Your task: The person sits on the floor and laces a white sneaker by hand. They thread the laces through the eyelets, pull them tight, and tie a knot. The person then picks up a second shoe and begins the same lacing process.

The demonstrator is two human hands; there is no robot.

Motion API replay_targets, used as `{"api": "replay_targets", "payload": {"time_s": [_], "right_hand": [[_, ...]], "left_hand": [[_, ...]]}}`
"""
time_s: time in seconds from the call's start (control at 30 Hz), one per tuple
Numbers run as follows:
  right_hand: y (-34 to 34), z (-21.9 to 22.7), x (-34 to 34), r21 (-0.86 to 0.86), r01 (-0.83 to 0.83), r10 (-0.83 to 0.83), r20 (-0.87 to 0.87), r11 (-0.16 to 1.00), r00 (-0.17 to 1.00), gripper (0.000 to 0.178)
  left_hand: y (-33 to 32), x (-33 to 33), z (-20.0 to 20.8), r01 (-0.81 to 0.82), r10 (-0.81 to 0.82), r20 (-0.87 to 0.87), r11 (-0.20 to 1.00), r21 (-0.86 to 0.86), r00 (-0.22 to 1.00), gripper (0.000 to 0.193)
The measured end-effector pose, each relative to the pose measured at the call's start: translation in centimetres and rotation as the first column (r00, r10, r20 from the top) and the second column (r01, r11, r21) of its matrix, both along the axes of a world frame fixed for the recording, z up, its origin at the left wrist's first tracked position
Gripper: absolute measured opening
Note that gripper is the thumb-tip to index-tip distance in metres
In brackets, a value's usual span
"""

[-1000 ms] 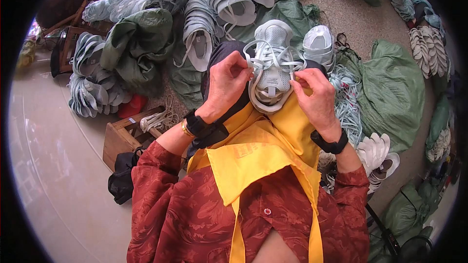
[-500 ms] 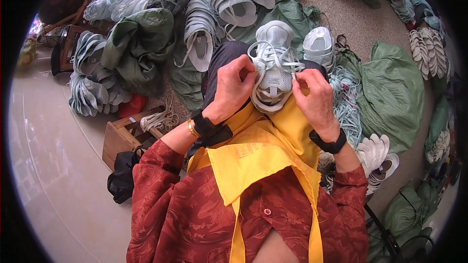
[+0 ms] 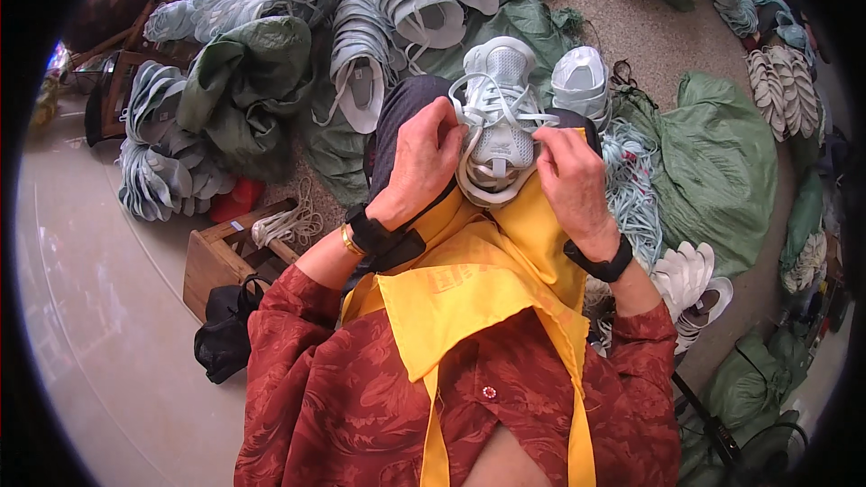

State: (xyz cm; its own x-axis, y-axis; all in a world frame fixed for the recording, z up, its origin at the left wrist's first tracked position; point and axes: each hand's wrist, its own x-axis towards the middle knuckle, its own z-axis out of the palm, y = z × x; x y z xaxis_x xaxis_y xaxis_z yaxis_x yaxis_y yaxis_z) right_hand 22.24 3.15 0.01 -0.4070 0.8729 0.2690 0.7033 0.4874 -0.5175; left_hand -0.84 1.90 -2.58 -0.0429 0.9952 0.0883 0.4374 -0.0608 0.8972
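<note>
A pale grey-green sneaker upper (image 3: 499, 61) rests on my lap with its toe pointing away from me and its tongue toward me. A light shoelace (image 3: 508, 111) crosses over its front and loops out at the left. My left hand (image 3: 417, 160) is closed at the upper's left edge, pinching the lace there, its fingertips partly hidden by the hand. On the right side, my right hand (image 3: 579, 188) pinches the lace close to the eyelets; the exact lace end is too small to make out.
Beyond my knees lie stacked shoe uppers (image 3: 361, 54) and green sacks (image 3: 722, 167). Another upper (image 3: 580, 81) sits right of the one on my lap, above a bundle of loose laces (image 3: 633, 189). A wooden stool (image 3: 212, 275) with a black bag (image 3: 225, 329) stands at left.
Both hands stay at the laces. My right hand's fingers have shifted slightly and closed in at the right edge. The whole view has drifted a little.
</note>
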Motion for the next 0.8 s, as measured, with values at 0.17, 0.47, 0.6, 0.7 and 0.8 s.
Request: {"api": "replay_targets", "payload": {"time_s": [0.17,0.47,0.6,0.7,0.8], "right_hand": [[0.3,0.8,-0.3,-0.027,-0.097,0.101,0.279,0.995,0.955,0.022],[1.7,0.6,0.9,0.024,-0.171,0.166,0.14,0.985,0.976,0.017],[2.0,0.4,0.4,0.089,-0.163,0.162,0.014,0.983,0.987,0.013],[0.7,1.1,-0.6,0.031,-0.186,0.188,-0.16,0.982,0.969,0.011],[-1.9,2.8,-2.0,-0.213,-0.358,0.26,-0.38,0.909,0.888,0.01]], "left_hand": [[-0.3,0.5,0.0,0.033,-0.032,-0.021,0.996,0.085,0.999,0.014],[-0.9,0.3,1.1,0.106,-0.099,-0.075,0.99,0.09,0.992,0.021],[-1.0,0.4,0.5,0.111,-0.099,-0.131,0.99,0.088,0.986,0.021],[-1.1,0.7,0.0,0.098,-0.088,-0.113,0.992,0.083,0.99,0.02],[-1.3,0.8,-0.2,0.073,-0.065,-0.108,0.995,0.074,0.992,0.019]]}}
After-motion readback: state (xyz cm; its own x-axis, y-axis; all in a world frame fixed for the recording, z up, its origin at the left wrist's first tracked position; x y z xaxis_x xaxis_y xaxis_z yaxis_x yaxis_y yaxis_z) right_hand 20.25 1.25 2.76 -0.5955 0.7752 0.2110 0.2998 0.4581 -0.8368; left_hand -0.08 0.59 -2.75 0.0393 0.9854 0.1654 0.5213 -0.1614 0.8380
